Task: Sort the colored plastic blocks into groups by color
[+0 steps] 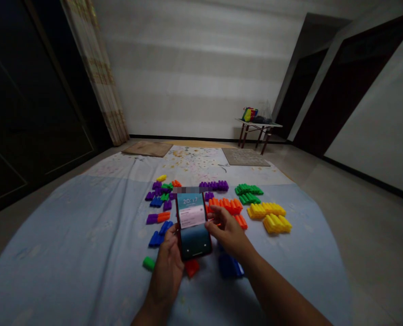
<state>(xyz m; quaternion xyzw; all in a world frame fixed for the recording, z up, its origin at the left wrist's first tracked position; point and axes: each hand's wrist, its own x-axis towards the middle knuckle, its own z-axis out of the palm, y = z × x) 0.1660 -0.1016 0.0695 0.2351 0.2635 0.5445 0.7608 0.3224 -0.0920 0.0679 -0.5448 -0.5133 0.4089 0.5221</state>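
Observation:
A smartphone [192, 222] with its lock screen lit is tilted up over the bed-like surface, showing a clock and notifications. My left hand [169, 265] is wrapped round its lower left side. At the phone's right edge is my right hand [226, 228], thumb against the side and fingers curled. Small tube-like plastic pieces lie around and partly behind the phone. Orange pieces [226, 205] are grouped just beyond my right hand, and blue pieces [229, 266] sit below it. A green piece [149, 263] lies left of my left hand.
Yellow pieces [267, 209], green pieces [248, 189] and purple pieces [215, 185] are grouped in rows. Mixed colours lie at left, including blue pieces [156, 239]. A floral cloth [96, 217] covers the surface. Two mats [245, 156] lie at its far edge; a small table [258, 124] stands beyond.

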